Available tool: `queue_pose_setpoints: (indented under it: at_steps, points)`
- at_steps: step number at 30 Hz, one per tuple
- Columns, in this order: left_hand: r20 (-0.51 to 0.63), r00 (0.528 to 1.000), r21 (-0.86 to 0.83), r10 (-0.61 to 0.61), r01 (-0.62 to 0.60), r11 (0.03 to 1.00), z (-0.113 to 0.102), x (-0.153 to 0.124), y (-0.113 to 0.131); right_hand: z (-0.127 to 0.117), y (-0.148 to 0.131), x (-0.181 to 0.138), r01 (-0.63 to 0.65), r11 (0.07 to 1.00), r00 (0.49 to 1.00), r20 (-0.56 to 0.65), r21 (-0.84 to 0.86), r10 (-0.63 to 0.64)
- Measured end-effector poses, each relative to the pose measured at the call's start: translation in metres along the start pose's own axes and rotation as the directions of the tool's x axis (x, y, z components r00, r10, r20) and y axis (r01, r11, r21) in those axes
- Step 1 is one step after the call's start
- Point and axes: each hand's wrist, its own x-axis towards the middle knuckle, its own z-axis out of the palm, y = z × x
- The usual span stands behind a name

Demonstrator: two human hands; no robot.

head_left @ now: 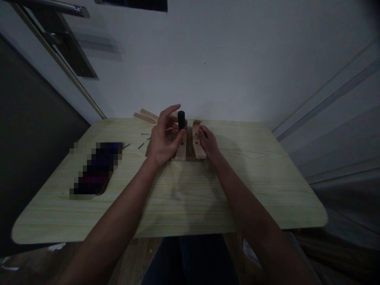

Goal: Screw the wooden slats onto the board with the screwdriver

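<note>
My left hand [165, 139] is curled about a black upright handle, which looks like a screwdriver [181, 119]; thumb and fingers are at its lower part, one finger raised. Its tip is hidden. Below it lies a pale wooden strip [181, 152] with a dark hole or screw head. My right hand [209, 141] grips the right side of a second wooden strip [197, 145], which has dark spots along it. Both strips rest across darker wood [191, 152]. Part of this wooden piece is hidden behind my left hand.
Several loose screws [141, 145] lie left of my left hand. Two wooden strips [145, 117] are at the table's back edge. A blurred-out phone-like object [99, 170] lies on the left of the table [184, 198]. A white wall or door [225, 71] stands behind.
</note>
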Motion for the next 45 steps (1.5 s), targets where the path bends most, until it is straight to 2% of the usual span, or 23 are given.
queue_pose_setpoints:
  at_steps: [6,13,22,32,35,40,45]
  points:
    - [0.077,0.997,-0.051,0.017,-0.013,0.999,0.001,0.000,0.001,-0.001,0.001,0.002,0.001,1.000,1.000,0.031,0.004,-0.001]
    - [-0.026,0.998,0.034,0.061,-0.060,0.998,0.004,0.004,-0.007,0.001,0.002,0.002,-0.002,1.000,1.000,0.009,-0.012,0.002]
    - [-0.035,0.999,0.031,0.027,-0.025,0.999,0.003,0.001,-0.003,0.001,0.002,0.001,0.008,1.000,1.000,0.002,-0.019,-0.008]
    - [0.115,0.992,-0.092,0.043,-0.032,0.995,0.001,0.001,0.007,0.001,0.002,0.002,-0.015,1.000,1.000,-0.009,0.014,0.015]
    - [0.073,0.996,-0.079,0.048,-0.043,0.996,0.003,0.002,0.002,0.001,0.003,0.002,-0.008,1.000,1.000,0.009,0.011,0.008]
    - [-0.053,0.996,0.040,0.069,-0.067,0.997,0.006,0.004,-0.007,0.001,0.005,0.002,0.004,1.000,1.000,0.002,0.009,-0.004]
    - [-0.018,0.999,-0.007,0.035,-0.035,0.999,0.005,0.001,-0.006,0.000,0.004,0.002,0.002,1.000,1.000,0.008,0.007,-0.002]
